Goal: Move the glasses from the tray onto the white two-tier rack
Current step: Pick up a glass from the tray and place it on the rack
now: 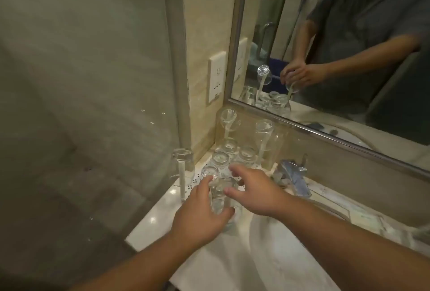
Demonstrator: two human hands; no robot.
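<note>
— Starting nearest the camera: where is the held glass [221, 200] found relative to the two hands?

— It is gripped by the left hand [197, 216], whose fingers and thumb are curled round its lower body. The right hand [253, 194] is spread just right of the glass, fingers relaxed and apart, one fingertip seemingly laid on its rim; firm contact cannot be confirmed.

— And how is that glass placed relative to the white rack [197, 178]?

— It is seen at the near edge of the rack's perforated base, beside another small glass [209, 172] at its left. Whether it is set down or lifted cannot be told.

— What is found beyond the held glass?

— Three inverted glasses [221, 159] are clustered just behind it on the rack base. Left of it, one glass [182, 157] is upended on a white peg. Farther back, two more [229, 117] are raised on taller pegs near the wall corner, with the mirror [325, 58] behind.

— What is hidden or hard to make out?

— The held glass's base is covered by the left hand. Clear glass overlaps clear glass, so outlines are blurred. No tray can be made out, and the rack's tiers are poorly separated. A bluish crumpled thing [294, 175] lies right of the glass, unidentifiable.
</note>
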